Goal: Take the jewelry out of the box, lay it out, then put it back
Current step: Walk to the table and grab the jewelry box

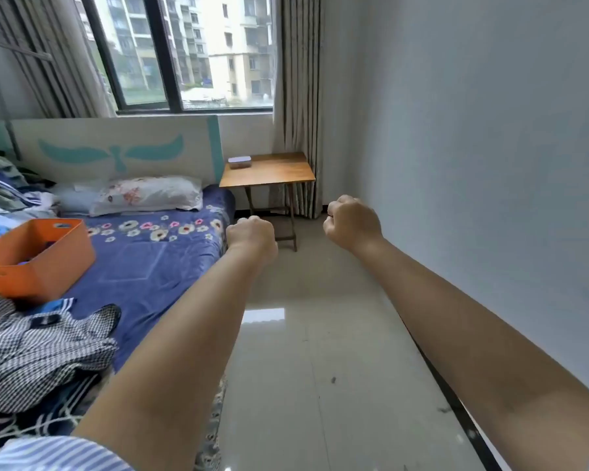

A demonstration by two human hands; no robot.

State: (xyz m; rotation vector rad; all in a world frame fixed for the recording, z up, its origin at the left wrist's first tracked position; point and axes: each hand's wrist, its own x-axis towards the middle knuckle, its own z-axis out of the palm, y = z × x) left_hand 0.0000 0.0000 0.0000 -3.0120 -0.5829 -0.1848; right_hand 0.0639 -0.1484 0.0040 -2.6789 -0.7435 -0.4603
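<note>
A small pale box (239, 161) with its lid closed sits on the back left corner of a wooden folding table (279, 171) far ahead, under the window. Both my arms are stretched forward at chest height over the floor. My left hand (251, 233) is clenched into a fist with nothing visible in it. My right hand (351, 220) is also a fist, held slightly higher and nearer the wall. Both fists are well short of the table. No jewelry is visible.
A bed (157, 263) with a blue floral sheet fills the left side, carrying a pillow (147, 195), an orange bin (38, 260) and crumpled clothes (38, 351). A glossy tiled floor (320, 351) runs between bed and white wall (473, 147). Curtains (300, 96) hang behind the table.
</note>
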